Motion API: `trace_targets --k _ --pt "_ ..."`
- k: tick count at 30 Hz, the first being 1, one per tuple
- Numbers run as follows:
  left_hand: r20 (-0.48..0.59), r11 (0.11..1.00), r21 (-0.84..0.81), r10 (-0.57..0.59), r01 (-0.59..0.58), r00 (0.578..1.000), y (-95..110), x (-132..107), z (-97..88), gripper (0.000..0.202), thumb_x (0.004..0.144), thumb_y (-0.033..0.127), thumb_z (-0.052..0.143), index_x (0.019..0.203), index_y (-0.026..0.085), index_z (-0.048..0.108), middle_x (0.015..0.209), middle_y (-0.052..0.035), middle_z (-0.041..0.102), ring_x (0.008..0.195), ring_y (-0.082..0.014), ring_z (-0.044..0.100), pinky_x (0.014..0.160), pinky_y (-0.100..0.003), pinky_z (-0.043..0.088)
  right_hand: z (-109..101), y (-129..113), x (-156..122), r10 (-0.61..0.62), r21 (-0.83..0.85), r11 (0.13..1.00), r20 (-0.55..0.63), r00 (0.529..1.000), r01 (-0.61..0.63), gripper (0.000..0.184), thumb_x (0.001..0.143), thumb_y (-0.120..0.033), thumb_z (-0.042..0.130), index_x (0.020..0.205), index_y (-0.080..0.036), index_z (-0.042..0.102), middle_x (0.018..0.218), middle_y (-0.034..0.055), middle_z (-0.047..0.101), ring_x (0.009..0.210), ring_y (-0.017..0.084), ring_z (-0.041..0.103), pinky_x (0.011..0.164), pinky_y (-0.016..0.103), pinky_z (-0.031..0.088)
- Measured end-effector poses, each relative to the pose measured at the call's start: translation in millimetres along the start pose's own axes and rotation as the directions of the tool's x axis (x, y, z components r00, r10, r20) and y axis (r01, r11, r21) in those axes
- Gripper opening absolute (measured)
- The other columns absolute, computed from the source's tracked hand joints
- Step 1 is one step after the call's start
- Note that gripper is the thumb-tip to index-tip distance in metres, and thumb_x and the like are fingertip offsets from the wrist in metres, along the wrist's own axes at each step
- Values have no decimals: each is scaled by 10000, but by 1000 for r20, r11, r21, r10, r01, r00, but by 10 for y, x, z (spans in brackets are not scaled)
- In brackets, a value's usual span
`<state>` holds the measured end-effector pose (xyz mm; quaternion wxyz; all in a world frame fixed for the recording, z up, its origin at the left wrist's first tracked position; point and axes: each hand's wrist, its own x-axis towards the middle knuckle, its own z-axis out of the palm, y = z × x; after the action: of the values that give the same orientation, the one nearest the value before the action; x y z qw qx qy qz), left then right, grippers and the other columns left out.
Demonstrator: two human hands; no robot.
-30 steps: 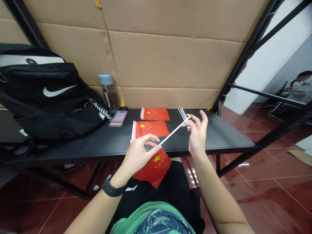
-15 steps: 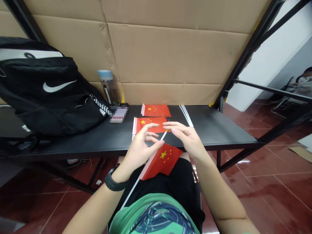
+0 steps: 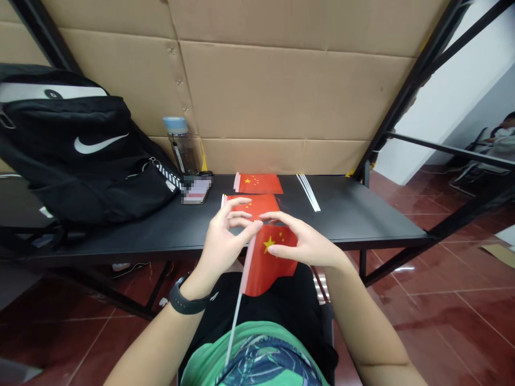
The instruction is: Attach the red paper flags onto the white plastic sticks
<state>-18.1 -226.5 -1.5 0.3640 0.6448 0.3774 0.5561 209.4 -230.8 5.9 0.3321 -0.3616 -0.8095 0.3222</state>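
A small red flag with yellow stars hangs over my lap on a white stick, tilted, its lower end against my green shirt. My left hand grips it near the top of the stick, thumb at the pole edge. Just to the right, my right hand has thumb and fingers apart. Its thumb lies in front of the cloth and its fingertips are at the flag's top edge. Behind my hands, on the black tabletop, lies a flag, partly hidden by my fingers. Another flag lies beyond it.
Several white sticks lie on the right of the table. To the left are a black backpack, a bottle with a blue lid and a phone. Cardboard stands behind; a person sits at far right.
The flag in my left hand has turned more upright. My right hand has moved down and left, from the stick's tip to the front of the cloth.
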Motion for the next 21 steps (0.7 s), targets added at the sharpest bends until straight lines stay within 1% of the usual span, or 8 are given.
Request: trace_targets --k 3,5,8,10,12,16,18,21 --pt "-169 999 -20 36 -40 985 -27 100 -135 452 868 375 821 1251 225 635 832 -23 744 1041 -234 742 966 -356 570 -117 264 83 70 -74 995 128 989 -61 385 865 -481 824 1170 -252 774 1237 76 750 1186 298 669 1093 484 487" --pt "-251 999 15 42 -39 967 -122 221 -272 439 854 381 819 1216 218 633 845 -25 742 956 -218 747 892 -330 577 -199 462 147 76 79 992 207 975 -94 251 875 -450 813 903 -202 783 1036 68 774 1010 255 704 992 417 523" --pt "-213 998 56 -18 30 977 -305 475 -448 374 844 383 810 1132 212 644 702 9 690 752 -184 707 730 -287 550 -277 681 216 124 296 944 98 987 -148 286 842 -442 849 779 -184 742 908 50 749 897 213 691 923 371 521" --pt "-184 997 10 -75 79 980 -353 646 -479 348 831 374 807 1093 206 652 669 23 660 657 -163 667 636 -261 515 -265 739 254 153 383 913 3 988 -143 270 826 -434 868 862 -193 753 958 54 757 940 215 695 953 378 515" --pt "-151 995 -61 -89 80 985 -283 764 -423 332 831 369 809 1077 208 655 678 25 654 618 -146 640 586 -240 492 -198 740 306 127 430 898 -46 991 -96 340 842 -419 862 1105 -233 752 1155 75 760 1104 237 686 1029 405 499" --pt "116 975 -211 -41 65 992 124 785 -184 370 844 397 840 1115 222 658 790 3 699 673 -149 683 601 -235 535 17 708 492 -93 446 891 2 996 83 843 810 -374 901 1552 -398 501 1659 58 462 1490 272 464 1179 447 416" --pt "255 952 -279 -55 128 966 328 745 -94 397 852 418 840 1132 229 632 799 9 697 625 -146 677 586 -251 557 117 714 600 -223 509 842 28 974 178 933 758 -381 939 1572 -407 484 1675 53 437 1513 289 441 1205 459 398" --pt "299 935 -318 -57 156 953 499 718 -64 416 845 423 854 1133 231 623 754 33 664 533 -111 622 518 -222 522 219 714 680 -312 608 771 104 944 188 755 747 -421 943 1433 -306 649 1485 88 624 1414 307 549 1215 489 391"
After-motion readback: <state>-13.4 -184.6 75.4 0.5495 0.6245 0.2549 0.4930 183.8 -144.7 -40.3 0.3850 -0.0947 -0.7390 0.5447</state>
